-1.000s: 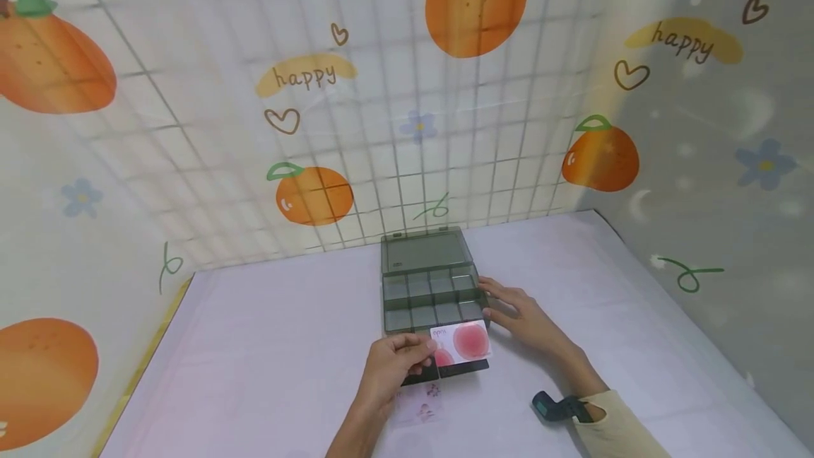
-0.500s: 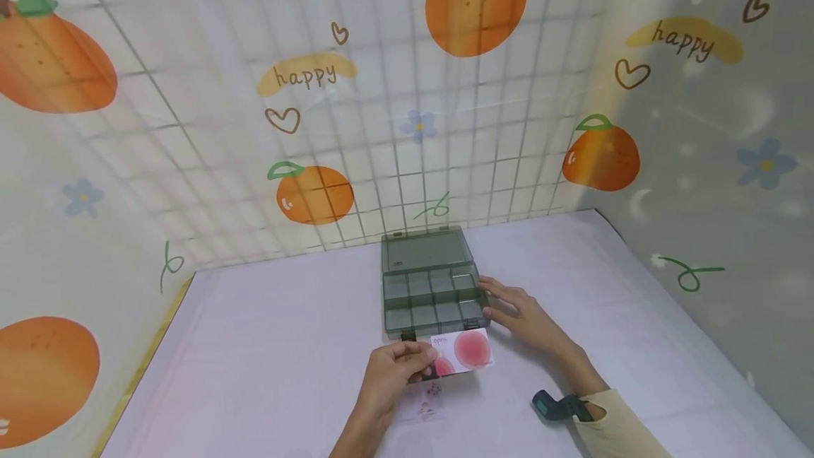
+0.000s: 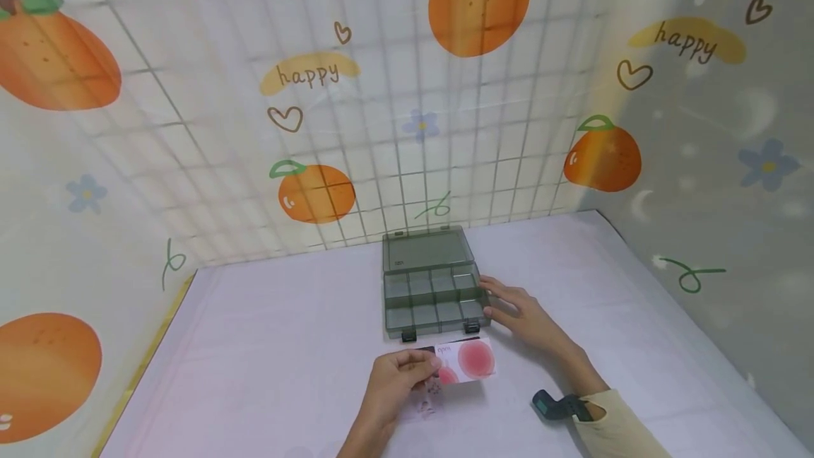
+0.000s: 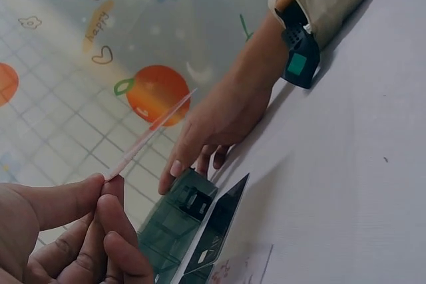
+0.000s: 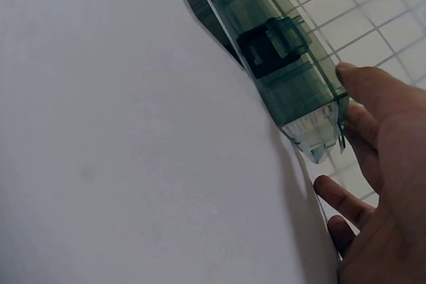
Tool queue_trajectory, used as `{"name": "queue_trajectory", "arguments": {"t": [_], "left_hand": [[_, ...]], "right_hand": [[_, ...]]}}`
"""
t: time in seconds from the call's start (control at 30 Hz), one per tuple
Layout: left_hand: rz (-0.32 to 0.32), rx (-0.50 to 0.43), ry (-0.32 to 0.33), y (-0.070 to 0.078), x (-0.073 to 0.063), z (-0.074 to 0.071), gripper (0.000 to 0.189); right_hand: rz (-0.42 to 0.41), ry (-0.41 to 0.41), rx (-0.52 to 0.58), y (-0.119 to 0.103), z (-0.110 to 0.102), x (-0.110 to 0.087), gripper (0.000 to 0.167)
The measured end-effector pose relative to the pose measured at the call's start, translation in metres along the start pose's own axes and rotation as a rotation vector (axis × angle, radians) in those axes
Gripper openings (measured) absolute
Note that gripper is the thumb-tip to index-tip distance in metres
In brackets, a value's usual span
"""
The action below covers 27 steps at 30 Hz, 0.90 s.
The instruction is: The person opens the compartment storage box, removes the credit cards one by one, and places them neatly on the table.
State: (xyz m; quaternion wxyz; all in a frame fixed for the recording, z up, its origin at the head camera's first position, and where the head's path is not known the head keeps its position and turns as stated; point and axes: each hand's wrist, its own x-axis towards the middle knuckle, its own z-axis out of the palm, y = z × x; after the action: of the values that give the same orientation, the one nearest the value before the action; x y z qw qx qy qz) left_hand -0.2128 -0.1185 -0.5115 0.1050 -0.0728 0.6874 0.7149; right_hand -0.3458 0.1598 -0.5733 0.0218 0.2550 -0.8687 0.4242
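Between thumb and fingers, my left hand (image 3: 400,387) pinches a white card with pink circles (image 3: 473,360). In the left wrist view this card (image 4: 150,134) appears almost edge-on, raised off the table. Below it lie a black card (image 4: 218,221) and a pale, flower-printed card (image 3: 429,401), partly hidden by the hand. A translucent green compartment box (image 3: 435,306) stands just beyond, its lid laid back. My right hand (image 3: 524,316) rests against the box's right side with relaxed fingers. The right wrist view shows its thumb touching the box (image 5: 286,84) near a corner.
Two dark latches (image 3: 471,326) stick out at the box's front. The lid (image 3: 427,249) lies toward the back wall. A white cloth covers the table (image 3: 286,345), and curtains printed with oranges (image 3: 316,194) surround it. A dark wrist device (image 3: 559,408) sits on the right wrist.
My left hand has drawn the pink-circled card slightly down and right, away from the box, uncovering the front latches. My right hand has stayed at the box's side.
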Motion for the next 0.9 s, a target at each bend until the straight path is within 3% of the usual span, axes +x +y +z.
{"name": "queue_trajectory", "arguments": {"t": [0.57, 0.9], "left_hand": [[0.008, 0.037, 0.022, -0.01, -0.004, 0.003, 0.023], [0.127, 0.325, 0.129, -0.021, -0.005, 0.017, 0.01]], "right_hand": [[-0.005, 0.001, 0.002, 0.001, 0.0, 0.0, 0.061], [-0.017, 0.005, 0.026, -0.003, -0.001, 0.0, 0.06]]}}
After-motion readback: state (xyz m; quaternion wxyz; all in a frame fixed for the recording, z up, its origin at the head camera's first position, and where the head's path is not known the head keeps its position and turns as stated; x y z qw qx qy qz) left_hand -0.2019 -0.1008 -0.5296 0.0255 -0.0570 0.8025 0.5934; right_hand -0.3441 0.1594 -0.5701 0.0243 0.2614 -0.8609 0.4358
